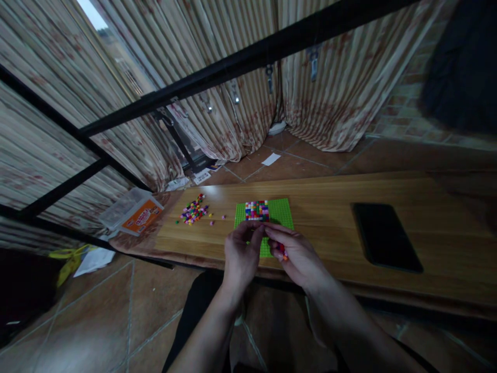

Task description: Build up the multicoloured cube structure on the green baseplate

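A green studded baseplate (280,210) lies on the wooden board, with a block of small multicoloured toy bricks (257,210) set on its upper left part. Over the plate's near half, my left hand (244,248) is closed, thumb and forefinger pinched together; what lies between them is too small to make out. My right hand (297,254) meets it fingertip to fingertip, its other fingers curled around several loose toy bricks (282,250), red and orange among them. Both hands hide the lower part of the plate.
Loose toy bricks (193,211) lie in a pile on the left of the wooden board (322,207), with a few strays beside it. A black tablet-like slab (386,237) rests at right. A clear plastic box (134,210) with an orange label stands at far left.
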### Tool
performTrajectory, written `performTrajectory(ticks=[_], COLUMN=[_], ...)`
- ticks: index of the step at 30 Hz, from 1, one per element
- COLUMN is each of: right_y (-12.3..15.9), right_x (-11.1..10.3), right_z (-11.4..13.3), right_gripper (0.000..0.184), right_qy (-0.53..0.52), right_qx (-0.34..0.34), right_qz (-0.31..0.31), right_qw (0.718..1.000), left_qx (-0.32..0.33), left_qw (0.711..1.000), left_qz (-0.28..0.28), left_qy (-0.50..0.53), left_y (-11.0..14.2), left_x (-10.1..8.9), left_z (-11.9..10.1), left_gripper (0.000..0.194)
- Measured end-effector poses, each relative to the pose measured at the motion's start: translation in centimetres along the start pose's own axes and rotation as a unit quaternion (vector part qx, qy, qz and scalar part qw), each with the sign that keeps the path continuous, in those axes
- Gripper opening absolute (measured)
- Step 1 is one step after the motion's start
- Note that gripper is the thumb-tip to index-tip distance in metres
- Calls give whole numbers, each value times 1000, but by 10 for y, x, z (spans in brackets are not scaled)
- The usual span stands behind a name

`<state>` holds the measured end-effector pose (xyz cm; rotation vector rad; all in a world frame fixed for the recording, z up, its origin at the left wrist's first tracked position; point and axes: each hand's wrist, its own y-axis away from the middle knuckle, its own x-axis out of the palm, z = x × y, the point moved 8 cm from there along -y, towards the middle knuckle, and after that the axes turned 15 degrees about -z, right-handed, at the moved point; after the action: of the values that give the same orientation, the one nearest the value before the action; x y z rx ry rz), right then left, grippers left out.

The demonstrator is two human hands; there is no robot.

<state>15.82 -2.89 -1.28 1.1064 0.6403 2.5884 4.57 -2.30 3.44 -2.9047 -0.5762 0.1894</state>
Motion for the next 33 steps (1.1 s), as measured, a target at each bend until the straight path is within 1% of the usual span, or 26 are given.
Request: performTrajectory(ticks=[4, 7, 12, 15, 19, 23, 28, 30, 33], right_y=[0, 1, 2, 2, 1, 0, -1, -1, 0], right_x=[2, 3, -1, -2, -3, -4, -5, -5, -4], right_z=[-4, -5, -4, -3, -3, -4, -5, -5, -4], right_gripper=[21, 21, 26, 27, 26, 26, 31, 33, 34], right_qy=[0, -7, -12, -12, -5, -5, -13, -16, -15], right_qx=[6, 20, 44, 47, 48, 46, 47, 50, 53], right_qz=[8, 10, -16, -22, -24, -23, -18, -19, -22], right_qw=[1000, 1000, 999, 999, 999, 999, 999, 998, 998], left_qx=[-2, -4, 27, 62, 107, 135, 158, 165, 155], left_qw=[1000, 1000, 997, 993, 986, 977, 969, 965, 968], left_qz=[3, 0, -59, -74, -63, -60, -33, -33, -32], left_qy=[-12, -16, -37, -65, -111, -154, -189, -200, -194], left_y=[1, -4, -29, -46, -58, -60, -58, -58, -61], left_x=[-2, -6, -26, -32, -30, -24, -14, -13, -13], left_z=[0, 0, 5, 11, 16, 13, 10, 9, 13], left_gripper=[14, 13, 10, 8, 9, 8, 9, 10, 9])
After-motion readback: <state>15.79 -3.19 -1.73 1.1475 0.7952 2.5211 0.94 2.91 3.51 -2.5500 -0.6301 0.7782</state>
